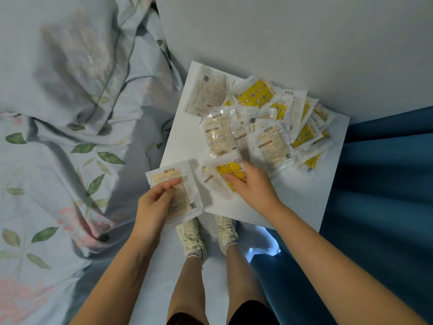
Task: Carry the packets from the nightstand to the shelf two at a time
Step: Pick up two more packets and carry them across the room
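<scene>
A white nightstand [293, 202] carries a loose pile of packets [262, 118], some beige, some yellow. My left hand [154, 205] grips one beige packet [185, 191], thumb on top, holding it off the nightstand's front left corner. My right hand [253, 184] lies on a yellow packet [228, 174] near the front edge, fingers curled over it; whether it is lifted is unclear because of blur. The shelf is not in view.
A bed with a pale floral cover [70, 137] fills the left side. A blue curtain [379, 195] hangs to the right of the nightstand. A white wall [281, 31] stands behind it. My shoes [206, 235] are on the pale floor below.
</scene>
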